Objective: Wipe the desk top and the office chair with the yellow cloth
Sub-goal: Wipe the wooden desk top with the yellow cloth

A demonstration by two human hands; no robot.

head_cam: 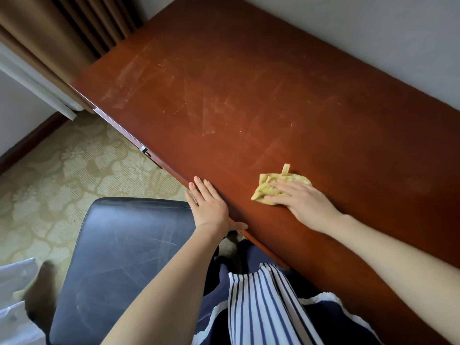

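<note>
A long reddish-brown desk top (249, 95) runs along the wall and shows pale streaks and scratches. The crumpled yellow cloth (271, 185) lies on it near the front edge. My right hand (298, 200) lies flat on the cloth and presses it to the wood with straight fingers. At the desk's front edge my left hand (211, 207) rests flat, with its fingers extended and its thumb along the edge. The office chair's dark leather seat (119, 257) stands below the left hand, beside the desk.
Brown curtains (62, 33) hang at the desk's far left end. A grey wall (373, 33) backs the desk. Patterned carpet (74, 170) covers the floor. A drawer handle (144, 149) sits under the desk's edge. White fabric (15, 307) shows at bottom left.
</note>
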